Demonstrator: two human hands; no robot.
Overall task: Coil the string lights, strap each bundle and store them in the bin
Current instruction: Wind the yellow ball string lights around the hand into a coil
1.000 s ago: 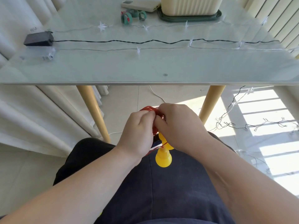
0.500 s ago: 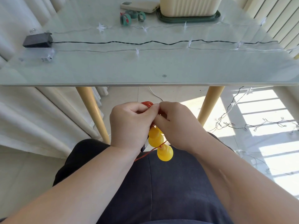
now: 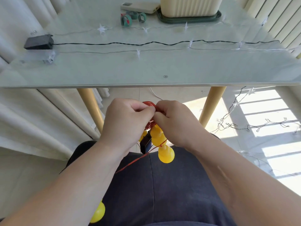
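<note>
A coil of thin red wire (image 3: 149, 104) is pinched by both hands at the centre of the frame, just below the worktop's near edge. The left hand (image 3: 127, 121) and right hand (image 3: 175, 124) are curled, fingertips met on it. Glossy yellow gourd-shaped bulbs (image 3: 165, 154) and a small black box (image 3: 145, 142) are hung beneath, over a dark-clothed lap. On the frosted glass worktop (image 3: 146, 69) a black-wired string (image 3: 146, 43) with translucent star lights is laid straight from a matt black battery box (image 3: 39, 41) at upper left. Teal strap rolls (image 3: 126, 19), a cream power bank (image 3: 140, 7) and a ribbed cream bin (image 3: 190, 5) on a dark green tray (image 3: 189, 17) are set along the top. A small round stamp (image 3: 165, 76) on the glass cannot be read.
</note>
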